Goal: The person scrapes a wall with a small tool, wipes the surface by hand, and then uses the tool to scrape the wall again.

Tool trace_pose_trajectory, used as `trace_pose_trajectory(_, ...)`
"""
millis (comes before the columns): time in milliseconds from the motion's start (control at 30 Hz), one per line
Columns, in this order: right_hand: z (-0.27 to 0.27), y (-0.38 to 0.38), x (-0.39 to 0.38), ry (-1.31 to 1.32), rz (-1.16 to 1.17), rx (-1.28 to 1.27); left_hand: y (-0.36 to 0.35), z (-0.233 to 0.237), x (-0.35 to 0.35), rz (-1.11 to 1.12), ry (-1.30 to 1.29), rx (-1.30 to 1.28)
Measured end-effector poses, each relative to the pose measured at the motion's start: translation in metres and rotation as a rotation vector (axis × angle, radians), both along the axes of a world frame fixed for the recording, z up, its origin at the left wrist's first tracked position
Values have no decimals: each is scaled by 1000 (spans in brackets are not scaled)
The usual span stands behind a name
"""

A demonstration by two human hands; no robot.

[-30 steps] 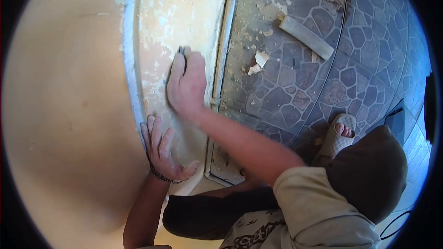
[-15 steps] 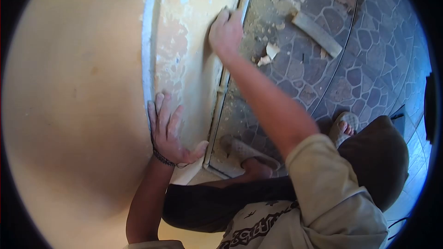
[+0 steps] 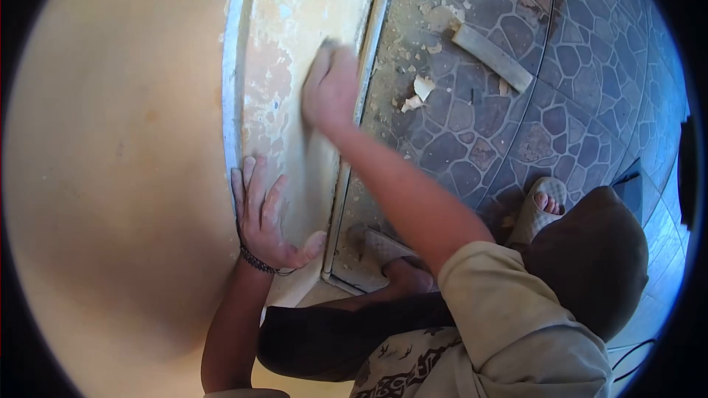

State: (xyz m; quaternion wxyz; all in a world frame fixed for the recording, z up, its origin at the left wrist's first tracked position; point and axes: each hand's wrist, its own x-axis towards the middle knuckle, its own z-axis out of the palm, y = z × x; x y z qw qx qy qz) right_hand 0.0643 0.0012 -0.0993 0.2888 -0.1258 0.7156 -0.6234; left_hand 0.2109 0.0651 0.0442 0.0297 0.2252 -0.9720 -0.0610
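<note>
My left hand [image 3: 263, 214] lies with spread fingers against the lower wall face, beside a pale raised edge strip [image 3: 234, 81]. Its fingertips are dusted white, and a dark braided bracelet [image 3: 258, 262] circles the wrist. Farther up the same patchy, peeling wall surface [image 3: 273, 66], my right hand [image 3: 333, 92] is closed and slightly blurred. A small dark bit shows at its fingertips, but what it grips is mostly hidden. The hand is pressed close to the wall.
A pipe [image 3: 363, 96] runs along the wall's foot. On the stone-patterned floor [image 3: 509, 114] lie a light flat bar [image 3: 492, 57], flakes of peeled paint [image 3: 422, 88] and scattered crumbs. My sandalled foot [image 3: 542, 206] and bent knee [image 3: 295, 339] are close by.
My right hand has moved away from the pipe, across the wall toward the edge strip and a little nearer to me. My left hand stays in place; the view has shifted slightly.
</note>
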Motion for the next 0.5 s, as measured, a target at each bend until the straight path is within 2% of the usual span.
trace_pose_trajectory(33, -17, -15, -14, -80, -60, 50, 0, 1, -2, 20, -20, -13)
trace_pose_trajectory(133, -2, -15, -27, -243, -19, 109, 5, 2, 2, 15, -5, -17)
trace_pose_trajectory(167, 10, -8, 4, -57, -118, 60, 2, -1, 0, 0, 20, -24)
trace_pose_trajectory(267, 17, 6, 22, 43, -93, -60, 2, 1, 0, 7, 0, -21)
trace_pose_trajectory(300, 2, 5, 18, 125, -87, -125, 1, 1, -2, 2, -21, -14)
trace_pose_trajectory(400, -6, -8, -5, 39, -108, -54, 5, 5, -4, 27, -69, -33)
trace_pose_trajectory(433, -1, -17, -9, -41, -169, 32, 4, 4, -5, 22, -76, -45)
trace_pose_trajectory(500, 19, -14, -8, -232, -108, 111, 5, 5, -2, 14, -86, -57)
